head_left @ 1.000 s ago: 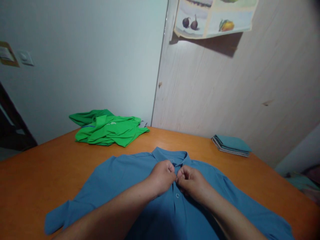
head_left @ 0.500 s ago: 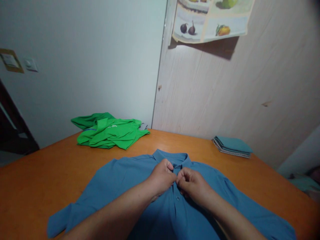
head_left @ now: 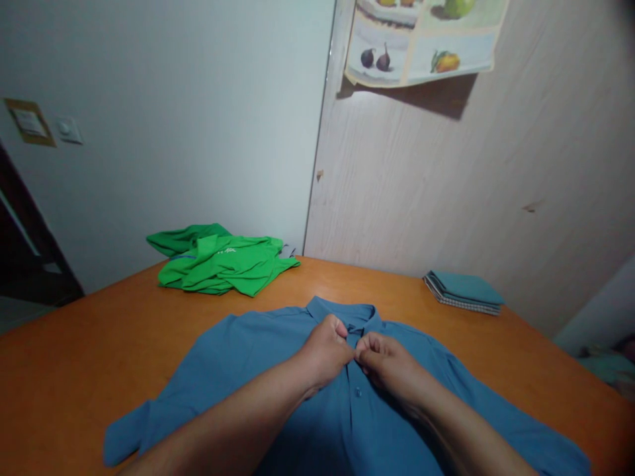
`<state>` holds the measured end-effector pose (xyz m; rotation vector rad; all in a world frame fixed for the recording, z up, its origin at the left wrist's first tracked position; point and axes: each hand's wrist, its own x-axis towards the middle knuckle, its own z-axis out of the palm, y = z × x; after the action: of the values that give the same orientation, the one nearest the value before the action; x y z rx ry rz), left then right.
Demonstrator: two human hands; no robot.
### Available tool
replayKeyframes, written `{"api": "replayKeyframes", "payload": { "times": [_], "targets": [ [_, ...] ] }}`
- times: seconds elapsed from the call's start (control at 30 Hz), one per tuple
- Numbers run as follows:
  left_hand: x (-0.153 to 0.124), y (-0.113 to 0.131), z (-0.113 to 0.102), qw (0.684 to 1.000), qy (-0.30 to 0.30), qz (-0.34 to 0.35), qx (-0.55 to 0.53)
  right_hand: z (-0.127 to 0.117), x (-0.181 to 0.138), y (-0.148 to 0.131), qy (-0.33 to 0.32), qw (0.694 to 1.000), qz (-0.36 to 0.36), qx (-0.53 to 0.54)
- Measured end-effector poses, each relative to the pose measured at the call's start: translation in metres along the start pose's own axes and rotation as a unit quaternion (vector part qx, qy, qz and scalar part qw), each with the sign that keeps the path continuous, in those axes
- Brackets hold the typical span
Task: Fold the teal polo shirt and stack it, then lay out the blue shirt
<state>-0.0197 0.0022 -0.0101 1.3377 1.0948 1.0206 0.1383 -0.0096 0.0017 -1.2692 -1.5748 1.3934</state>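
Note:
A blue collared shirt (head_left: 213,363) lies spread face up, its collar toward the wall and its sleeves out to both sides. My left hand (head_left: 327,350) pinches the front placket just below the collar. Close against it, my right hand (head_left: 381,357) pinches the placket's other side, fingertips almost touching the left thumb. Whatever lies between the fingertips is hidden. A small button (head_left: 358,392) shows on the placket below my hands.
The shirt rests on an orange-brown table (head_left: 69,357). A crumpled green garment (head_left: 233,264) lies at the back left. Folded teal and checked cloths (head_left: 466,291) are stacked at the back right. A wall with a fruit poster (head_left: 426,46) stands behind.
The whole view has shifted slightly. Both hands keep their pinch on the placket below the collar, with the right fingers a little more closed.

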Motion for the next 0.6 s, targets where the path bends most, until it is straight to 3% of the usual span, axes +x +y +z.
{"api": "replayKeyframes", "payload": {
  "times": [0.13, 0.3, 0.47, 0.6],
  "targets": [
    [-0.002, -0.004, -0.001, 0.992, -0.016, 0.062, 0.112, -0.003, -0.001, -0.004, -0.006, 0.998, 0.059, 0.031],
    [-0.008, 0.001, -0.004, 0.952, -0.021, 0.138, 0.272, -0.006, -0.001, -0.007, -0.001, 0.990, 0.120, 0.076],
    [-0.008, 0.006, -0.012, 0.931, -0.002, 0.140, 0.337, -0.004, -0.008, -0.019, -0.001, 0.993, 0.072, 0.096],
    [-0.006, 0.009, -0.018, 0.927, 0.017, 0.127, 0.352, -0.002, -0.030, -0.048, -0.069, 0.987, -0.001, 0.145]
  ]
}}
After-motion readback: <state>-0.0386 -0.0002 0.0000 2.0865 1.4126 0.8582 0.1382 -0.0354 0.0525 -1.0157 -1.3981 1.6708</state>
